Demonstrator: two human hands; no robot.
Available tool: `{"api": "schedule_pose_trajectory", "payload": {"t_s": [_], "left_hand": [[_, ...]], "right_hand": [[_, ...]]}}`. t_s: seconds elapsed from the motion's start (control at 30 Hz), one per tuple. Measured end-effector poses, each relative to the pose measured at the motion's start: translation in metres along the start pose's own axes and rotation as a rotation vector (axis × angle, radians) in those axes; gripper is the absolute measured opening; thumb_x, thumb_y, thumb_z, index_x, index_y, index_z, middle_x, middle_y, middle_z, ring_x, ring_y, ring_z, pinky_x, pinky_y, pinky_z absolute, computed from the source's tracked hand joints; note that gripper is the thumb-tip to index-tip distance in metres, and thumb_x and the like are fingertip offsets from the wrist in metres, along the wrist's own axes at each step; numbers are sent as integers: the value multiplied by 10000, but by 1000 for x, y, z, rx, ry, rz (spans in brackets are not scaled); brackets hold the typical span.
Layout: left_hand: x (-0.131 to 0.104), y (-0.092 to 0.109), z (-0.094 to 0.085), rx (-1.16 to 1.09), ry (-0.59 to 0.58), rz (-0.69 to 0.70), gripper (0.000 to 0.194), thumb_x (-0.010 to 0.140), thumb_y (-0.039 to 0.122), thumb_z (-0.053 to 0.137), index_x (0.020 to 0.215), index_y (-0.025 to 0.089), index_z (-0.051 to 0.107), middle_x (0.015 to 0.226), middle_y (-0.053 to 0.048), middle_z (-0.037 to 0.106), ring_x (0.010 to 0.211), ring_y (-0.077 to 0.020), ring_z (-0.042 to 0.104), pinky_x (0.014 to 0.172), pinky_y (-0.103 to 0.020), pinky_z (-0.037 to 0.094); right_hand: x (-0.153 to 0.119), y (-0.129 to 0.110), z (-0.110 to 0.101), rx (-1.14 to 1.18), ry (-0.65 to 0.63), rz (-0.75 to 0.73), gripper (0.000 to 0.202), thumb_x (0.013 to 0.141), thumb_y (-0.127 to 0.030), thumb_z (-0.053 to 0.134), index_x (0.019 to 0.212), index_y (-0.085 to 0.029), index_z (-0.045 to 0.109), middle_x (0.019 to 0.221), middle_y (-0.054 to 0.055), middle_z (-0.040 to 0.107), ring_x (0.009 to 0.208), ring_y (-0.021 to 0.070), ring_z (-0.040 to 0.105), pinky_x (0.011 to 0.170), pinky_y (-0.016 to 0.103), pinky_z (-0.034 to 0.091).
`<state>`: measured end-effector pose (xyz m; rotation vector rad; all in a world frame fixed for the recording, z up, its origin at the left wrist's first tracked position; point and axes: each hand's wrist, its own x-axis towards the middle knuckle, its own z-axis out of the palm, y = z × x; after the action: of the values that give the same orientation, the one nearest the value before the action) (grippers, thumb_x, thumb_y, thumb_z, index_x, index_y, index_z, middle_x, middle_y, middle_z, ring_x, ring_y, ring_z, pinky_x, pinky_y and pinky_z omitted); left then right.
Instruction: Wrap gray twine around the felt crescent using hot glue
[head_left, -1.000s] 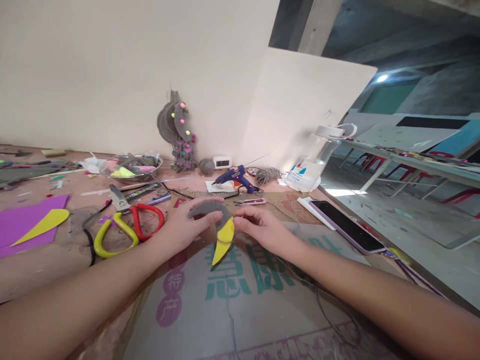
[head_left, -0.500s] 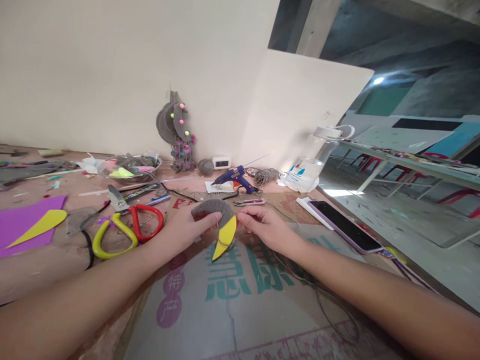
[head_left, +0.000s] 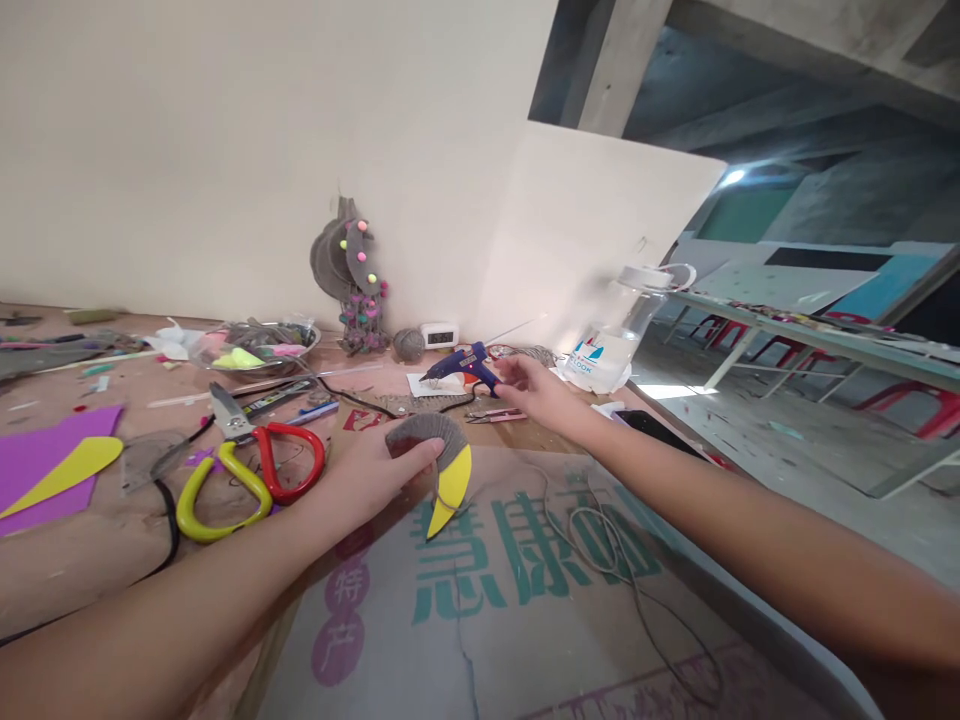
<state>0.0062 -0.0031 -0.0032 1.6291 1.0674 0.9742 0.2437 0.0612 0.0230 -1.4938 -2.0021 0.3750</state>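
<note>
My left hand point(head_left: 382, 462) pinches a crescent-shaped piece point(head_left: 450, 478) between thumb and fingers. Grey yarn wraps the crescent's upper part, while its lower tip is bare yellow. A loose strand of grey yarn point(head_left: 637, 585) trails over the printed board point(head_left: 360, 690) on the right. Farther back, my right hand point(head_left: 531, 388) has its fingers closed at the handle of a blue hot glue gun point(head_left: 466, 362), which rests on the table with its nozzle to the left. Part of the handle is hidden by the fingers. Small pink-handled snips point(head_left: 496, 415) lie just below it.
Large red-and-yellow-handled scissors point(head_left: 244, 455) lie left of my left hand, near purple and yellow sheets point(head_left: 64, 475). Behind are a bowl of scraps point(head_left: 259, 350), a yarn ball point(head_left: 409, 345) and a small white clock point(head_left: 439, 335). A water bottle point(head_left: 611, 335) and a phone point(head_left: 660, 430) are right.
My right hand has left the crescent and yarn and moved forward to the glue gun's handle. My left hand still holds the crescent. The yarn strand now lies looped on the board.
</note>
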Motion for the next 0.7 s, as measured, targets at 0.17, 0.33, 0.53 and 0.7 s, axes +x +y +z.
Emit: {"api": "schedule_pose_trajectory", "payload": {"t_s": [0.17, 0.33, 0.53, 0.7], "left_hand": [[2, 1, 0, 5, -1, 36, 188, 757, 348, 557, 782, 183, 645, 548, 22, 593, 509, -143, 500, 504, -244, 341], [5, -2, 1, -6, -58, 51, 195, 786, 338, 535, 819, 180, 644, 565, 26, 595, 537, -137, 513, 531, -244, 357], [4, -3, 1, -11, -60, 37, 191, 787, 347, 532, 826, 194, 640, 547, 37, 578, 524, -134, 503, 536, -245, 364], [2, -1, 0, 6, -44, 32, 187, 771, 343, 544, 789, 184, 641, 533, 33, 577, 519, -140, 514, 535, -248, 371]], "right_hand": [[45, 17, 13, -47, -77, 14, 382, 719, -345, 626, 1019, -113, 579, 954, 88, 630, 808, 170, 575, 718, 260, 438], [62, 19, 27, -89, -77, 36, 302, 687, -351, 655, 833, -88, 623, 789, 100, 656, 716, 195, 578, 664, 276, 426], [67, 14, 29, -38, -106, 0, 312, 745, -356, 590, 930, -107, 628, 891, 79, 665, 809, 196, 587, 714, 260, 426], [66, 9, 21, 52, -152, 7, 222, 724, -264, 606, 886, -120, 655, 850, 58, 679, 755, 170, 595, 666, 230, 445]]}}
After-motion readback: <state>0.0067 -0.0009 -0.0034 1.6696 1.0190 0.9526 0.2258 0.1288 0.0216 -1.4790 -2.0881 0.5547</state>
